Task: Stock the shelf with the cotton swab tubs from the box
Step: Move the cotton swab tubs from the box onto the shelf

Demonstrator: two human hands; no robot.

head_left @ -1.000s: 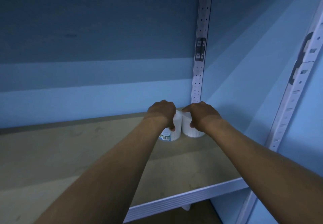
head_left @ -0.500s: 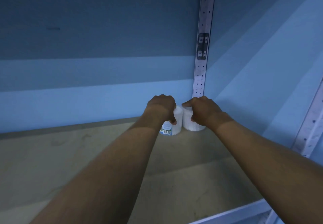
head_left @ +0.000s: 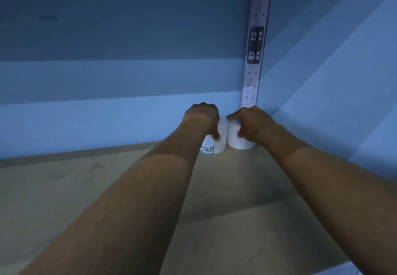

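Observation:
Two white cotton swab tubs stand side by side in the back right corner of the shelf board (head_left: pixel 236 188). The left tub (head_left: pixel 218 144) shows a barcode label low on its side; my left hand (head_left: pixel 202 118) is wrapped over its top and grips it. The right tub (head_left: pixel 238 140) sits against the corner, and my right hand (head_left: pixel 251 122) grips it from above and the right. Both tubs rest upright on the board and touch each other. The box is out of view.
A perforated metal upright (head_left: pixel 254 49) runs up the back corner with a dark bracket on it. Blue walls close the back and the right side. The shelf's pale front edge (head_left: pixel 348 267) shows at the lower right.
Both hands pushed the two tubs deeper toward the back corner. The view has moved in closer, so the shelf's front edge has dropped almost out of view.

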